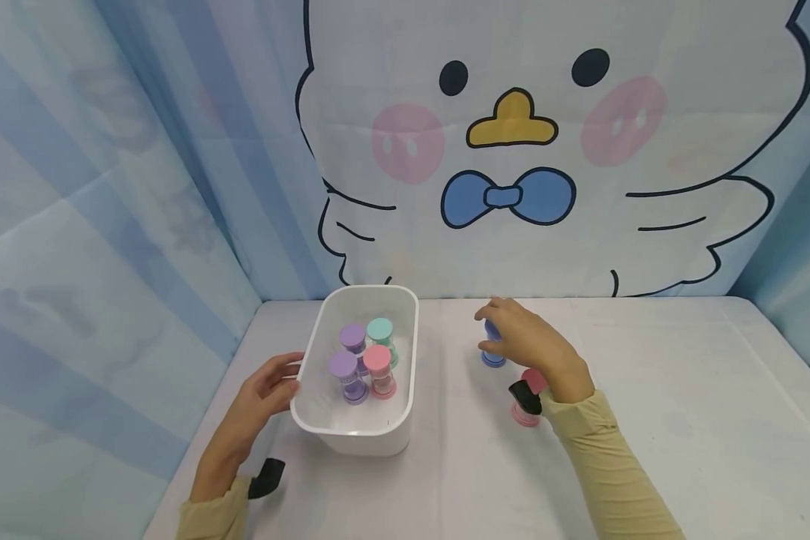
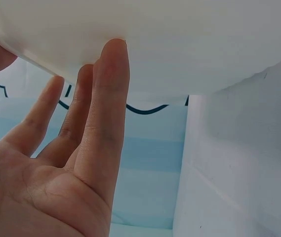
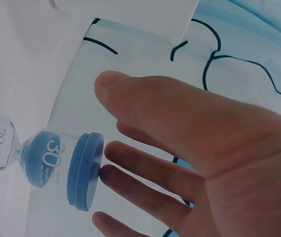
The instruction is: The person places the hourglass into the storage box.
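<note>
My left hand (image 1: 263,397) rests its fingertips against the outer left side of a white plastic bin (image 1: 347,444); in the left wrist view, the fingers (image 2: 108,98) are nearly straight against the wall. Inside the bin stand two purple sand timers (image 1: 344,364), a pink sand timer (image 1: 379,360) and a mint-green sand timer (image 1: 381,330). Over on the right, my right hand (image 1: 529,337) is at an upright blue sand timer (image 3: 44,158), marked 30 minutes. Its fingers are spread near the blue cap and the thumb stands apart from it.
Another pink sand timer (image 1: 525,415) stands on the white table (image 1: 682,420), partly hidden under my right wrist. A cloth backdrop (image 1: 513,255) with a cartoon bird hangs behind the table, and blue curtain cloth (image 1: 108,262) is on the left.
</note>
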Tool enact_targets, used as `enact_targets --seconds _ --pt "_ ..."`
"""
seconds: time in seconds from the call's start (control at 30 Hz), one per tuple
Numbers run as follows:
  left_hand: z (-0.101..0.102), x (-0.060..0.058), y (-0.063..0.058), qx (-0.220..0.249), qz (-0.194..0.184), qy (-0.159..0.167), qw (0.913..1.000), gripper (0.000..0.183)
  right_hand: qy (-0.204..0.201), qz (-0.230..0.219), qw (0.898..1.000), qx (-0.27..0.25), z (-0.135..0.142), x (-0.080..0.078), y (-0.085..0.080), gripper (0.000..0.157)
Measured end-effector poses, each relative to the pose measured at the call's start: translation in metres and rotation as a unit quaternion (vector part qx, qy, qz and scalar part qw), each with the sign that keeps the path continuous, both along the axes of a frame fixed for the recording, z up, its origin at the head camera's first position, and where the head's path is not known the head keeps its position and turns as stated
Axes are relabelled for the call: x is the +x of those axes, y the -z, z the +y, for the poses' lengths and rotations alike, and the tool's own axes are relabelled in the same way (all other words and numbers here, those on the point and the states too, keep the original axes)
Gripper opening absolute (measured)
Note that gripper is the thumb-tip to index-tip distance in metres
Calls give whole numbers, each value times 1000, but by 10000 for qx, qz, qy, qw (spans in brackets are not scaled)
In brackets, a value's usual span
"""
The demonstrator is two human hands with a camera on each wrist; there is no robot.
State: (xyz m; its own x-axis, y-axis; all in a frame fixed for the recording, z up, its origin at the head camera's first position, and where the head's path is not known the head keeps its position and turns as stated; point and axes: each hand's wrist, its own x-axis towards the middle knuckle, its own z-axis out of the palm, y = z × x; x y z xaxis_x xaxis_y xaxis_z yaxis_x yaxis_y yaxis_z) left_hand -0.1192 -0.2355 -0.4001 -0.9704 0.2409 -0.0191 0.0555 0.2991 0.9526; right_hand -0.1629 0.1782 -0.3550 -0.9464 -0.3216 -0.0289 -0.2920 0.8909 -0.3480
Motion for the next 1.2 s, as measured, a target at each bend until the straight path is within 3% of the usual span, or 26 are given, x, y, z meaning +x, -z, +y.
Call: enact_targets --seconds 0.77,1.2 --pt "0 0 -2 -45 -117 -39 9999 47 -114 -583 9978 -296 7 -16 2 43" --pt "-1 0 -1 60 -27 22 10000 47 -242 -519 9981 -246 8 -17 0 37"
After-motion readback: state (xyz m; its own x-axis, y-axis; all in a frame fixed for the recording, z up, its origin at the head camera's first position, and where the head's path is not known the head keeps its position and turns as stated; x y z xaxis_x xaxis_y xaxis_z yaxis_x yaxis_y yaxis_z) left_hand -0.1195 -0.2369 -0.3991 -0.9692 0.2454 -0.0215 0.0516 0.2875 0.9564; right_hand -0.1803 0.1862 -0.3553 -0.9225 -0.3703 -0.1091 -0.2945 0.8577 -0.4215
